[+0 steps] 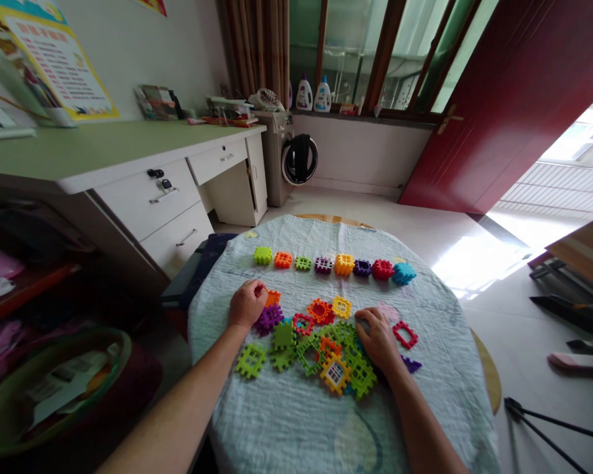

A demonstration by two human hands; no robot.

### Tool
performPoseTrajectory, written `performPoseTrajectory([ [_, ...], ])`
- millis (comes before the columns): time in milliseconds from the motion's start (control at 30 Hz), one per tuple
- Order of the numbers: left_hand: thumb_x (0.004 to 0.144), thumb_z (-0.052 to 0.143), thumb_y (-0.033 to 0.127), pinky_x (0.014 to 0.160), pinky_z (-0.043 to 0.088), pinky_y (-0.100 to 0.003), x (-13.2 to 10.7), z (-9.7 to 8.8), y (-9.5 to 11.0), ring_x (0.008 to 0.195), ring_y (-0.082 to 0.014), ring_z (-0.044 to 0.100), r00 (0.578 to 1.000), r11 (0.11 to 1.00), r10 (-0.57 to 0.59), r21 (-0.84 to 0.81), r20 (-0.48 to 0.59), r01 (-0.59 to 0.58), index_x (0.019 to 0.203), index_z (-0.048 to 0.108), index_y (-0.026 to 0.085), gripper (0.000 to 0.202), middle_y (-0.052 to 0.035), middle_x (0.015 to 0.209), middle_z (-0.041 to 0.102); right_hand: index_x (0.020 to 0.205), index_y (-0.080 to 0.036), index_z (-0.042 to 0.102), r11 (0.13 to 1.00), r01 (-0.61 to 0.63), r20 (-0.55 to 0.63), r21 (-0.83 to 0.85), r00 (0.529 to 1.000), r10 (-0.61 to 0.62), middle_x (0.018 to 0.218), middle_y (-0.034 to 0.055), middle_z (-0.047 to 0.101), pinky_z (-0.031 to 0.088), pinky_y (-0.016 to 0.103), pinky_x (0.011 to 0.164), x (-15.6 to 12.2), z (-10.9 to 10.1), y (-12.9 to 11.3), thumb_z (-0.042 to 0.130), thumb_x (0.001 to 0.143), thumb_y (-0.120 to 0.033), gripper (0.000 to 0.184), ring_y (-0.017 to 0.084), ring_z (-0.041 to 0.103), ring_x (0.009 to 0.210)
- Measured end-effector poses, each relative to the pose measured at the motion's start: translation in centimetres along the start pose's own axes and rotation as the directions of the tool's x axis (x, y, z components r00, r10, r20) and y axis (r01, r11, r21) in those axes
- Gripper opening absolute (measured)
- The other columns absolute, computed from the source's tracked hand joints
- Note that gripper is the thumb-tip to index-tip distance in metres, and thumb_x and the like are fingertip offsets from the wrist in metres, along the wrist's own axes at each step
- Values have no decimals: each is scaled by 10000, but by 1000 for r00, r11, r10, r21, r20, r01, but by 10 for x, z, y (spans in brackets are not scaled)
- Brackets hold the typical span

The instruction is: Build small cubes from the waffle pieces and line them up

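Left hand (248,304) is palm-down with the fingers loosely curled, sitting right on an orange waffle block piece (273,297) and a purple piece (269,319). Can't tell if it's really gripping them. Right hand (378,340) is draped over the edge of a heap of green interlocking pieces (348,362), not clenched, no clear grip either. A red square frame piece (405,334) lies just beside it. A row of eight built cubes (333,264) sits farther up the quilted cloth (286,421), beyond both hands.
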State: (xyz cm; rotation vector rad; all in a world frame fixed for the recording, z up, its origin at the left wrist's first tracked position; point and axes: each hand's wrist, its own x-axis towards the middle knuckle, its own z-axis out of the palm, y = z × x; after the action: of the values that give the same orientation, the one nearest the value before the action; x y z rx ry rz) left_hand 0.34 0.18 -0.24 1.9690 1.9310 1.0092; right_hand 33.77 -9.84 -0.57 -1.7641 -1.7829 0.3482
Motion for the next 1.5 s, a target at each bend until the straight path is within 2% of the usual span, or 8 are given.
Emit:
performPoseTrajectory([
  [333, 764, 478, 243, 740, 480, -283, 0, 0, 1, 766, -199, 630, 1000, 1000, -9, 23, 10, 8, 743, 629, 211, 156, -55, 818, 693, 921, -204, 683, 976, -115, 122, 185, 988, 94, 914, 65, 678, 495, 365, 812, 17, -20, -1, 458, 892, -442, 329, 215, 622, 855],
  [500, 757, 478, 241, 729, 480, -283, 0, 0, 1, 758, -198, 626, 1000, 1000, -3, 29, 10, 3, 748, 638, 208, 164, -55, 816, 690, 1189, -268, 639, 990, 54, 196, 133, 977, -80, 1239, 75, 613, 416, 431, 1027, -8, -32, -27, 661, 814, -438, 412, 248, 533, 1184],
  [667, 758, 471, 246, 737, 474, -290, 1, -1, 1, 766, -205, 628, 1000, 1000, 12, 21, 16, -12, 752, 632, 202, 168, -61, 812, 683, 1239, -311, 629, 989, 147, 359, -8, 924, -135, 1330, 70, 561, 356, 492, 1048, -23, -14, -63, 774, 732, -376, 531, 298, 445, 1255],
  [900, 763, 478, 234, 737, 475, -283, 1, -1, 1, 772, -203, 631, 1000, 999, 0, 42, 11, 0, 753, 632, 204, 156, -57, 818, 686, 1009, -275, 712, 979, 127, 231, -158, 969, -88, 1136, 74, 634, 382, 415, 929, -3, 0, -71, 660, 854, -363, 186, 266, 512, 1080],
  [1067, 762, 474, 235, 732, 472, -283, 1, -1, 1, 766, -199, 625, 1000, 999, 6, 33, 11, -7, 748, 633, 208, 161, -54, 816, 686, 1030, -247, 684, 983, 68, 97, -173, 994, -51, 1046, 83, 643, 383, 385, 870, -9, -5, -67, 603, 892, -376, 205, 251, 529, 993],
  [1167, 761, 477, 237, 732, 474, -283, 1, -1, 1, 768, -199, 624, 1000, 1000, 2, 31, 15, -3, 746, 631, 210, 158, -53, 818, 689, 1056, -252, 659, 974, 88, 118, -208, 991, -64, 1033, 90, 629, 384, 401, 845, -17, -5, -72, 659, 833, -459, 304, 278, 523, 984],
  [1300, 761, 475, 237, 729, 475, -280, 0, -1, 1, 765, -198, 627, 1000, 999, 2, 34, 7, -2, 740, 624, 213, 153, -51, 818, 688, 1111, -255, 615, 969, 57, 170, -240, 985, -16, 1072, 91, 614, 382, 400, 845, -26, 1, -83, 732, 750, -393, 404, 292, 523, 1002],
  [1500, 765, 474, 255, 730, 475, -281, 1, 1, -1, 762, -200, 628, 1000, 1000, 9, 27, 5, -9, 743, 619, 214, 152, -53, 822, 689, 1134, -254, 600, 989, 138, 272, -44, 955, -121, 1074, 65, 619, 407, 373, 867, -23, -9, -81, 689, 760, -275, 385, 252, 533, 1004],
])
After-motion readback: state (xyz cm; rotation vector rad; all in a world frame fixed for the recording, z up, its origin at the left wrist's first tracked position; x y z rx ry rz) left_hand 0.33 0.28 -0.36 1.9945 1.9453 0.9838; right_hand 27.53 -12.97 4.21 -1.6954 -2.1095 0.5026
